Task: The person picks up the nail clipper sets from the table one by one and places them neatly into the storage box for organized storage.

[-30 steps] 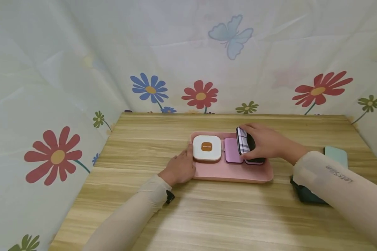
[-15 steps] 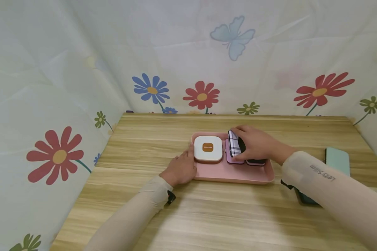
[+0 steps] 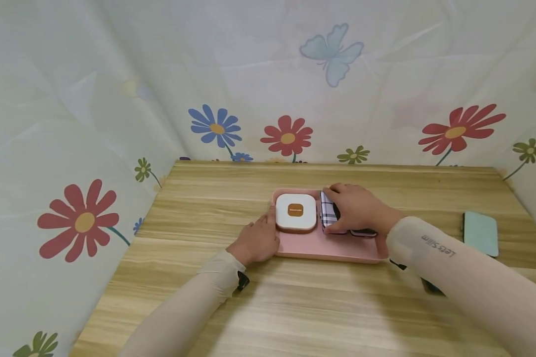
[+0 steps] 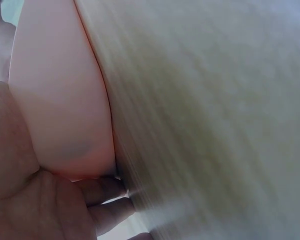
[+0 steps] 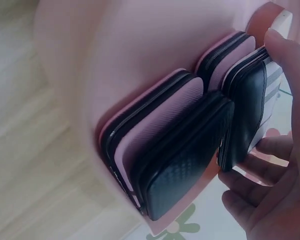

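Note:
My right hand grips a small plaid zip case by its edges, thumb on the near side and fingers on the far side. In the right wrist view, its black zip face shows, and it sits against a pink zip case. Beside it a black case lies stacked on another pink zip case. All of them are in a pink tray. My left hand rests against the tray's left end, its fingers straight along the wall. A white square case occupies the tray's left part.
A mint-green flat case lies on the wooden table at the right. Part of a dark item pokes out from under my right sleeve. A flowered curtain hangs behind the table.
My right hand has carried the plaid case left and lowered it onto the left pink case, leaving the black case to its right. My left hand stays at the tray.

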A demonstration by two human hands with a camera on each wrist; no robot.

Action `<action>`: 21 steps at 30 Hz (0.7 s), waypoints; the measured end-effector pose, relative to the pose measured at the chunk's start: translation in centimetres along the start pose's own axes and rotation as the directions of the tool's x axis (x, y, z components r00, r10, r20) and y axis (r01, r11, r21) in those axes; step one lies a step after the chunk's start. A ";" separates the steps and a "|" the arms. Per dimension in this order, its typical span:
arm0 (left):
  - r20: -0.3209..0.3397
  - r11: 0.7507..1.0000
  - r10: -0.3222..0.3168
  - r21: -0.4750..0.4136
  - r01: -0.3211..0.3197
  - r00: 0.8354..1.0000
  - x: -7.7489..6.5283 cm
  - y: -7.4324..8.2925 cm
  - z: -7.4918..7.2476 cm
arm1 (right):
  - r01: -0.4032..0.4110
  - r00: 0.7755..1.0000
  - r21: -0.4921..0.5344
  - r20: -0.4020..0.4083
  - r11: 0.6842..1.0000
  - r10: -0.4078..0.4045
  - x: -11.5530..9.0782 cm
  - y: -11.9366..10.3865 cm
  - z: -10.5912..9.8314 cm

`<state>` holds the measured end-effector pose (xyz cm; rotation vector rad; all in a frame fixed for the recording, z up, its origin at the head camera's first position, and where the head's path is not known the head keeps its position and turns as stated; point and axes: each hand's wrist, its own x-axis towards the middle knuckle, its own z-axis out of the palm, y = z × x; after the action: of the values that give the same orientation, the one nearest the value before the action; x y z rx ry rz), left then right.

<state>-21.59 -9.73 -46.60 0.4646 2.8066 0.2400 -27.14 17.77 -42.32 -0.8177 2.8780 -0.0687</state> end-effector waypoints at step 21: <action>-0.011 1.000 0.002 -0.001 -0.002 1.000 -0.2 0.1 -0.1 | -0.011 1.000 -0.137 0.007 0.991 0.012 -0.5 -0.6 0.6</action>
<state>-21.39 -9.71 -46.38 0.4668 2.8169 0.2454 -26.30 17.53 -42.80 -0.8221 2.9055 0.1347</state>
